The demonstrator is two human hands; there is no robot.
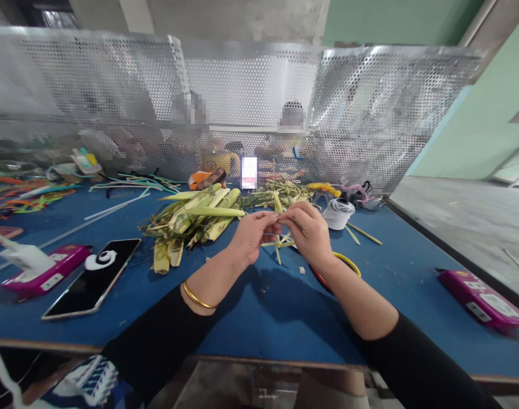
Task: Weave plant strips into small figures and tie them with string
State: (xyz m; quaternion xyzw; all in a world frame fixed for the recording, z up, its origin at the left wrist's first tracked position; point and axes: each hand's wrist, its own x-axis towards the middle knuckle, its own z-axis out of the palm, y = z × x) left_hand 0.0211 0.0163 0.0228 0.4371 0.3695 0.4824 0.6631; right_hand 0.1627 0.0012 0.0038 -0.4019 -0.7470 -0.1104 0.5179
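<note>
Left hand [253, 232], right hand [308, 232] pinched closed on green strip [278, 253]; husk bundle [189, 220] nearby.

At twelve o'clock, you have a shiny metal screen [251, 74] full of little holes. A green wall [472, 136] is at two o'clock. At four o'clock, you see a purple box [483, 301] with white marks. Your black phone [87, 289] lies flat at eight o'clock, near a white plug [32, 255]. Bright orange and green strips [25, 196] lie at nine o'clock.
</note>
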